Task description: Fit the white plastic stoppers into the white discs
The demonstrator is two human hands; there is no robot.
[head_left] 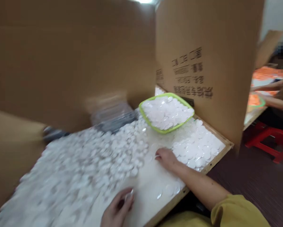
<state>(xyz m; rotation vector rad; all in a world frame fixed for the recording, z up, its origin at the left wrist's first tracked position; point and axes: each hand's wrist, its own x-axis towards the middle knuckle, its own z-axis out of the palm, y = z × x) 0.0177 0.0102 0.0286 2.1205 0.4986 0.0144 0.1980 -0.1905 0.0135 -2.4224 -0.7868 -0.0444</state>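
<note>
My left hand (119, 208), low in the head view, pinches a small white disc (129, 195) between thumb and fingers. Further up and to the right, my right hand (167, 160) is closed just above the pale tabletop, with a thin white edge, seemingly another disc, at its fingertips. A broad heap of white round discs (103, 157) spreads to the left of both hands. More flat, shiny discs (200, 146) lie to the right of my right hand. A few loose discs (170, 190) rest between the hands and the front edge.
A lime-green basket (165, 131) full of white discs stands at the back. Behind it are a plastic-wrapped bundle (114, 118) and tall cardboard walls (214, 63). A wooden rim (209, 167) edges the table. At right, another person works at orange pieces near a red stool (269, 138).
</note>
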